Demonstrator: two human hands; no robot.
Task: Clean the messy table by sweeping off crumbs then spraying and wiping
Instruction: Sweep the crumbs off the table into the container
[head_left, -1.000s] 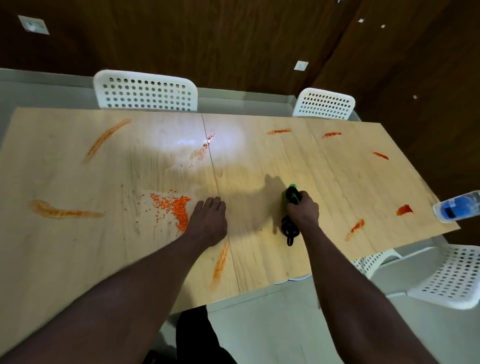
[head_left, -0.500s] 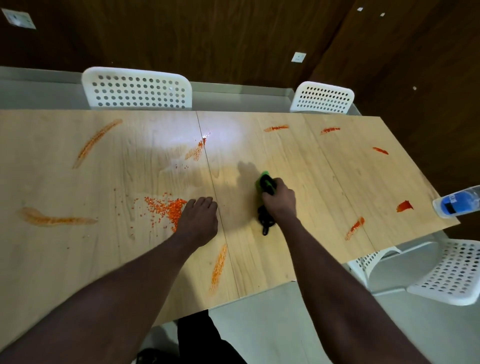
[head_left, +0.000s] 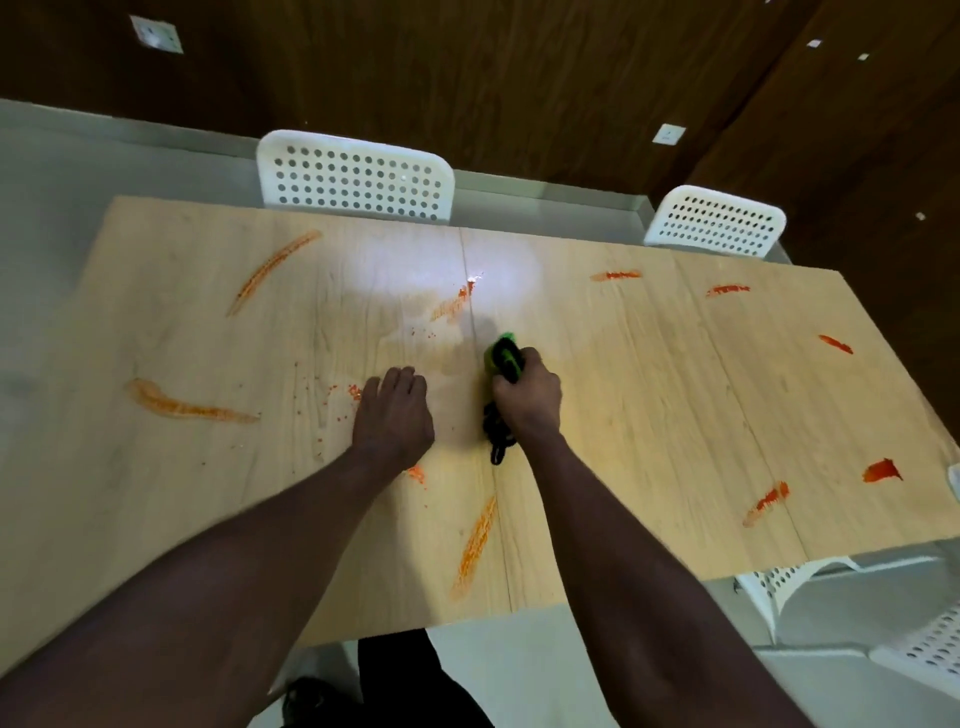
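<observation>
Over the last second your right hand (head_left: 527, 402), clamped around the green-and-black brush (head_left: 501, 356), has drawn in across the table seam until it sits just beside your left hand (head_left: 395, 410). That hand lies palm down on the wood, fingers together and lightly bent, gripping nothing. The heap of orange crumbs (head_left: 353, 389), which was plain to see at the left of that hand a moment ago, now shows only as a thin scatter by the knuckles and a small patch under the wrist. Whether the rest lies beneath your palm or has been pushed along, you cannot tell from here. I read this as the sweeping step under way, with brush and palm closing on the pile from either side; spraying and wiping are not yet begun. The table (head_left: 649, 415) is pale wood in joined panels, with a bright glare near the middle. It carries many orange smears (head_left: 187, 408) towards the far edge, the right end and the near edge, and all of them are untouched. Two white perforated chairs (head_left: 356, 179) stand behind the far edge and another shows at the lower right. Beyond them are dark wood wall panels with small white sockets, above a grey floor.
</observation>
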